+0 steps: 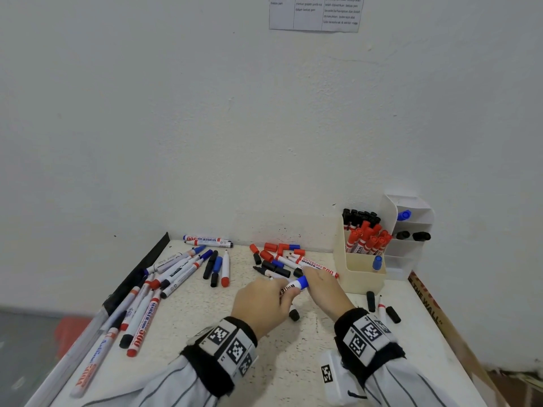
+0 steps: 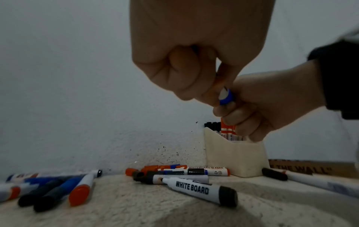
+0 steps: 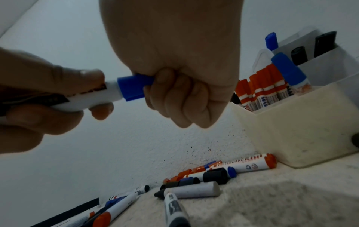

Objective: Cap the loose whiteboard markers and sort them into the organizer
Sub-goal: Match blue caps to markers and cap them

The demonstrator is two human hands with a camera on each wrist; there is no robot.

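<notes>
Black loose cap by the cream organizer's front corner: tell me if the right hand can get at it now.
Probably not yet: the black loose cap lies unobstructed, but the right hand grips the blue cap of a white marker.

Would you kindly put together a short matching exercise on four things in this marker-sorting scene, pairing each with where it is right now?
Things:
1. blue cap
2. red-capped markers
3. two black caps
4. single blue-capped marker

Places:
A. a shelf of the white organizer
B. the front, lower pocket of the cream organizer
C. gripped in the right hand, on the end of the marker barrel held by the left hand
D. standing bunched behind that front pocket, in the cream organizer

Pairs: 1-C, 2-D, 3-A, 4-B
</notes>
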